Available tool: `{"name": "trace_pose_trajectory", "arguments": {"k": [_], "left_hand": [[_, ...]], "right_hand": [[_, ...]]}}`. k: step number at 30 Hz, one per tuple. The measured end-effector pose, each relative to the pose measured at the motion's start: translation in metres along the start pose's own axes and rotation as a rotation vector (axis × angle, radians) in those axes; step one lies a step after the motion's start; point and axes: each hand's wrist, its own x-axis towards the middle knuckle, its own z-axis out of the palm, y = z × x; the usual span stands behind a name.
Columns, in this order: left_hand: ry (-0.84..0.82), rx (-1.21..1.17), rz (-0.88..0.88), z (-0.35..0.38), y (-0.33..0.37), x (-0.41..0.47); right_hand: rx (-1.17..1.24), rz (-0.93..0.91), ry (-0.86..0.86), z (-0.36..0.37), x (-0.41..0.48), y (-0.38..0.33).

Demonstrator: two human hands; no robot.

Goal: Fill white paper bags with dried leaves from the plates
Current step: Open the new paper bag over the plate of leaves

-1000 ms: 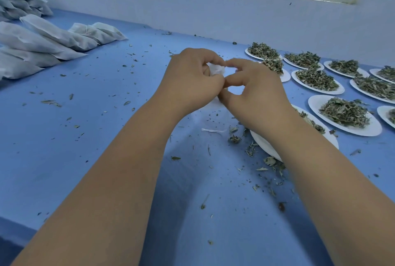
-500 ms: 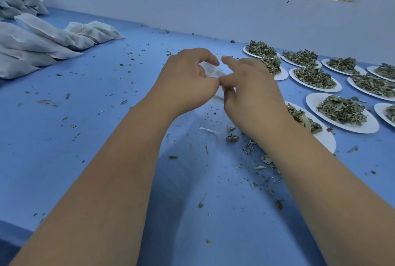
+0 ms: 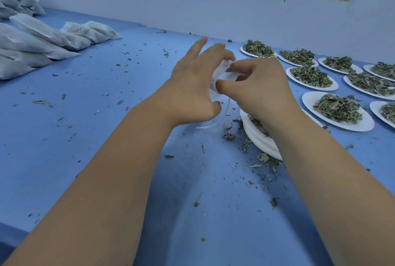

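your left hand (image 3: pixel 192 88) cups a small white paper bag (image 3: pixel 222 74) in loosely curled, spread fingers while your right hand (image 3: pixel 264 89) pinches its top edge, above the middle of the blue counter (image 3: pixel 102 141); round white paper plates (image 3: pixel 308 100) of dried green leaves (image 3: pixel 337 107) line the right edge.

you're at a herb-packing workbench: blue table (image 3: pixel 89 129), rows of leaf-heaped plates (image 3: pixel 339 124), filled paper bags (image 3: pixel 42 37) stacked left.

Both bare forearms reach forward, hands nearly meeting. The left hand (image 3: pixel 192 88) spreads loosely bent fingers (blurred, grip unclear); the right hand (image 3: pixel 261 89) pinches the bag (image 3: pixel 222 70) between thumb and forefinger.
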Motion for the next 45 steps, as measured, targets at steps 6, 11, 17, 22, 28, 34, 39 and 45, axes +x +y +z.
{"name": "trace_pose_trajectory", "arguments": {"k": [6, 11, 17, 22, 28, 34, 39, 45], "left_hand": [[0.167, 0.029, -0.005, 0.007, -0.008, 0.005], [0.202, -0.076, -0.100, 0.017, -0.011, 0.007], [0.310, -0.247, -0.385, 0.010, -0.017, 0.013], [0.362, -0.411, -0.459, 0.004, -0.016, 0.013], [0.316, -0.434, -0.485, 0.005, -0.010, 0.010], [0.229, -0.519, -0.501, 0.005, -0.010, 0.010], [0.157, -0.780, -0.516, 0.000, -0.010, 0.008], [0.134, -0.869, -0.487, 0.001, -0.007, 0.009]], "right_hand": [[0.234, 0.090, -0.002, -0.004, -0.002, -0.003], [0.278, 0.087, -0.016, -0.003, -0.003, -0.005], [0.208, -0.001, 0.102, -0.011, 0.003, -0.008], [0.173, 0.029, -0.126, -0.001, -0.007, -0.013], [0.352, 0.071, -0.075, 0.006, -0.008, -0.013], [0.337, 0.106, -0.019, 0.005, -0.003, -0.005], [0.187, 0.065, 0.062, 0.002, 0.000, 0.002], [0.235, 0.075, 0.022, 0.007, -0.003, -0.001]]}}
